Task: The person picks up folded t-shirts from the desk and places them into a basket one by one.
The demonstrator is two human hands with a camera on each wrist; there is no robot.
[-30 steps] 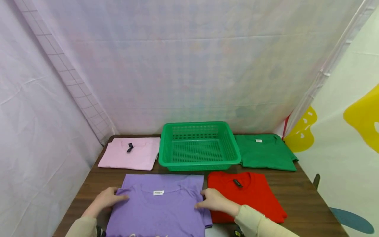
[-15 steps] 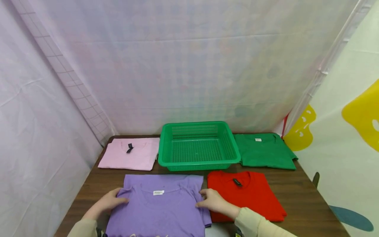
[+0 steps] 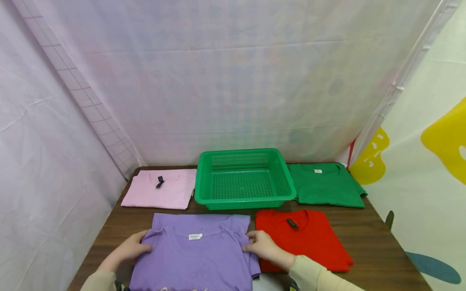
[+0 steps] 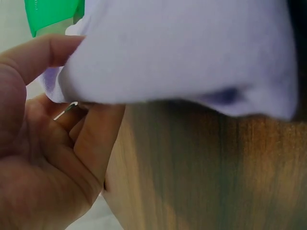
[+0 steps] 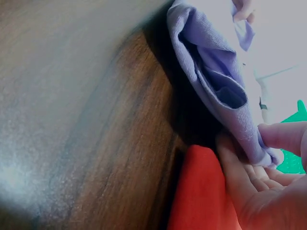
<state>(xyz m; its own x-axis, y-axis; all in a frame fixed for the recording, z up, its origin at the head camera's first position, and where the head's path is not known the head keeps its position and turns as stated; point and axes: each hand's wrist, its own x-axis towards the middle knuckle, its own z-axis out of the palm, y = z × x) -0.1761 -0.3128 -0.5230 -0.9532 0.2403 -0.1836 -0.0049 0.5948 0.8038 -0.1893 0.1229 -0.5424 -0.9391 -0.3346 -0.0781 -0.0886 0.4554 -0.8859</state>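
Right, the purple shirt [image 3: 194,258] lies at the table's [image 3: 369,242] near side, and I've got both ends pinched: left hand [image 3: 132,247] on one shoulder, right hand [image 3: 265,245] on the other, thumbs above, fingers under. Looks like the gripping step to me, before a lift or a fold; next calls for even, level movement. Red shirt [image 3: 313,242] beside, basket [image 3: 245,201] beyond, pink shirt [image 3: 160,196] and green shirt [image 3: 327,189] flanking it.

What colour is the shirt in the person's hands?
The shirt is purple; it shows best in the head view.
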